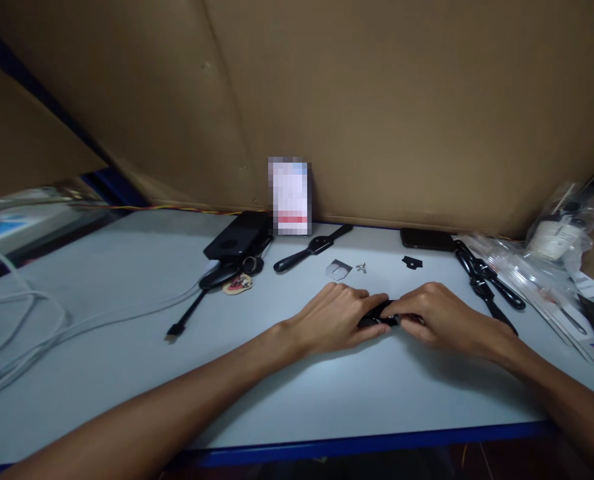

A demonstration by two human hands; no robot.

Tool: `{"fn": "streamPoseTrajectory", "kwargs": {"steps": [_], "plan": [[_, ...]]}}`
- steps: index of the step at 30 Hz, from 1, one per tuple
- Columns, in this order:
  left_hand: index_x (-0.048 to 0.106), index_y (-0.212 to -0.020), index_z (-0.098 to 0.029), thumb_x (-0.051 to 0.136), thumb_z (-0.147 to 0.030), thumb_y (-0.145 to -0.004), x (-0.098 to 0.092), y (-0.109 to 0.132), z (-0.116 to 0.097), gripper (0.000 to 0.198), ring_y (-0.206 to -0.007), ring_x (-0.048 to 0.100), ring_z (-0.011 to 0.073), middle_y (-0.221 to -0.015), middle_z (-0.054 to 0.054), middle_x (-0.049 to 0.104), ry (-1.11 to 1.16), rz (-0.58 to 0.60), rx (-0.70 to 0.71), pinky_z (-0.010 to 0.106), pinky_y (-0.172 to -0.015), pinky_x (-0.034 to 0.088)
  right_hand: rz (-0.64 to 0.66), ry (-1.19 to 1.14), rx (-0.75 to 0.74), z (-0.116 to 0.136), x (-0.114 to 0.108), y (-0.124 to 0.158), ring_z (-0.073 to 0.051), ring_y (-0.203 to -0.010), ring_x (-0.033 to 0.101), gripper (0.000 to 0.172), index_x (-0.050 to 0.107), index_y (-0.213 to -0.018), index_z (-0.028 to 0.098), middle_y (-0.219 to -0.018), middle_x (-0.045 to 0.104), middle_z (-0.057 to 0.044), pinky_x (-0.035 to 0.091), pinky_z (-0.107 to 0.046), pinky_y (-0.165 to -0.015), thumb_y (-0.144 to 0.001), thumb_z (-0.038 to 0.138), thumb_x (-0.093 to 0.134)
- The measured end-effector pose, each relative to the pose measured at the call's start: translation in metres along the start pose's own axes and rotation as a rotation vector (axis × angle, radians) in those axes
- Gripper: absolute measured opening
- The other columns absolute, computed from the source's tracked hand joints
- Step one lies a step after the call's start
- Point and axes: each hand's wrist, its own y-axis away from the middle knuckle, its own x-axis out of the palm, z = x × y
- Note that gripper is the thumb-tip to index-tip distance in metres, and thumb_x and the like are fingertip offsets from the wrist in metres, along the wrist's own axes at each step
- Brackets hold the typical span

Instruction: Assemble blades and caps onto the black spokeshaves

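- Forearms, two and bare, come in from 7 and 5 o'clock over the blue front edge of the table [127,373] and meet near its middle.
- Hands, two, rest low on the table. The left hand [334,317] is palm down with its fingers curled shut on the left end of one black object [377,313]. The right hand [439,317] mirrors it, fingertips pinched on the right end.
- The black object lies between the two hands, touching both, and is mostly covered by them, so I cannot tell what it is.
- At 12 o'clock, just past the knuckles, lie three loose bits: one grey flat piece [338,269], one tiny metal piece [361,267] and one black scrap [411,262].
- At 10 o'clock are one black cable [184,319] with its plug toward the front and one patterned tag [237,285].
- At 9 o'clock white cables [31,320] trail off the left side, and their number is unclear.
- At 2 o'clock black straps [487,283], at least two, lie overlapping.
- Farther out at 3 o'clock is a heap of clear plastic bags [551,260]. One holds a pale round thing, and the rest is unclear.
- Farther back are one black watch [314,247] laid flat at 11 o'clock, one black pack [237,237] to its left and one flat black device [427,239] at 1 o'clock.
- Farthest away, one blurred card [290,195] leans on the cardboard wall [401,113].
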Motion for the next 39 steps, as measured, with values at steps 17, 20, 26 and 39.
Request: {"fn": "streamPoseTrajectory", "kwargs": {"steps": [17,20,26,39], "plan": [[0.063,-0.129,-0.023,0.049,-0.052,-0.097,-0.001,0.000,-0.002,0.045,-0.059,0.061,0.0188,-0.078,0.005,0.070,-0.021,0.013,-0.039,0.033,-0.054,0.035,0.041,0.330,0.112,-0.013,-0.004,0.008,-0.021,-0.063,0.057,0.035,0.065,-0.116,0.017,-0.072,0.068,-0.005,0.029,-0.030,-0.058,-0.090,0.040,0.063],[0.062,-0.131,-0.025,0.049,-0.053,-0.097,-0.001,0.000,-0.002,0.046,-0.061,0.062,0.0196,-0.079,0.005,0.071,-0.028,0.028,-0.044,0.033,-0.054,0.035,0.067,0.386,0.105,-0.016,-0.002,0.009,-0.024,-0.068,0.062,0.041,0.063,-0.114,0.017,-0.078,0.071,-0.009,0.028,-0.031,-0.059,-0.090,0.049,0.064],[0.062,-0.132,-0.023,0.049,-0.052,-0.098,-0.001,0.001,-0.001,0.046,-0.061,0.063,0.0191,-0.080,0.005,0.072,-0.011,0.034,-0.032,0.033,-0.055,0.036,0.059,0.419,0.103,-0.010,0.001,0.004,-0.024,-0.067,0.064,0.029,0.065,-0.105,0.015,-0.076,0.071,-0.009,0.023,-0.032,-0.057,-0.095,0.042,0.063],[0.067,-0.122,-0.021,0.050,-0.052,-0.098,0.001,0.000,0.001,0.043,-0.060,0.061,0.0186,-0.077,0.004,0.070,-0.031,0.020,-0.019,0.032,-0.054,0.032,0.053,0.188,0.078,-0.004,-0.013,0.005,-0.019,-0.071,0.064,0.031,0.063,-0.123,0.021,-0.085,0.073,-0.004,0.035,-0.028,-0.063,-0.092,0.020,0.059]]}}
